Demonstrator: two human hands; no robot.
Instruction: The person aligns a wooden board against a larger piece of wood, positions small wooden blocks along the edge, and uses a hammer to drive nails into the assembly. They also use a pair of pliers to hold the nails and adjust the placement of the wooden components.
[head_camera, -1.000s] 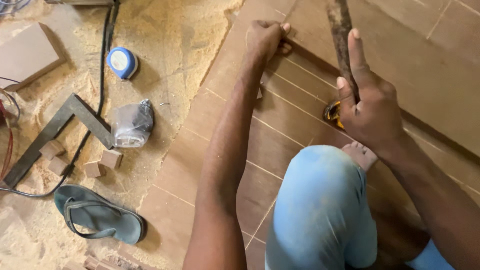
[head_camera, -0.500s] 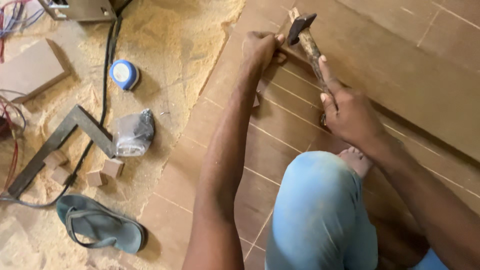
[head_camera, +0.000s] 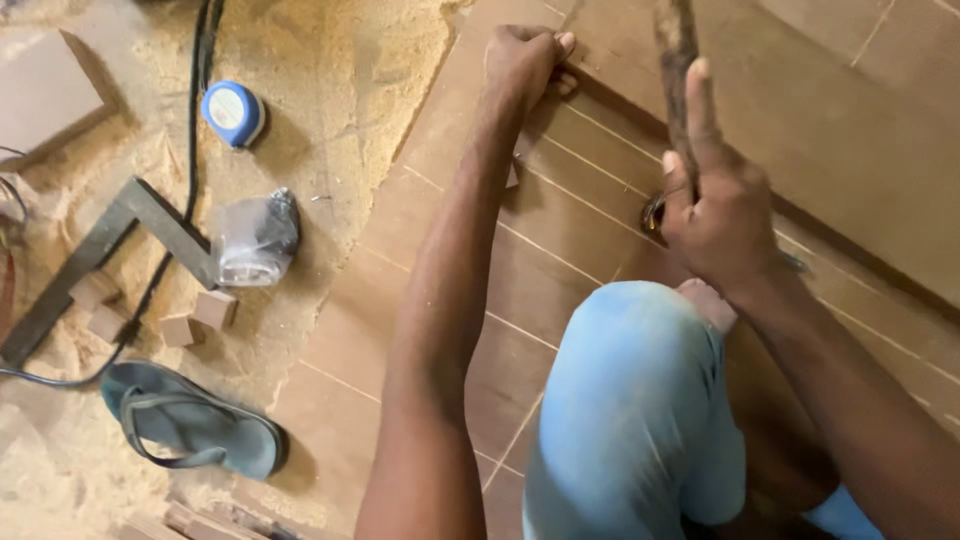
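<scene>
wooden hammer handle (head_camera: 676, 60) upright in right hand (head_camera: 715, 205), above board (head_camera: 560, 230).

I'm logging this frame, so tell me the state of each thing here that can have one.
Left hand: closed, pressed on the brown grooved wooden panel.
Right hand: gripping the raised wooden hammer handle.
Blue round tape measure: lying retracted in sawdust.
Blue-grey rubber sandal: off, upright.

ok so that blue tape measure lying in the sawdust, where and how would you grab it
Probably across its round case. The tape measure lies flat on the sawdust, blue face up, so come straight down from above and pinch the rim on opposite sides. The black cable runs close along its left edge, so the right side, where the sawdust is bare, looks the freer approach.
</scene>
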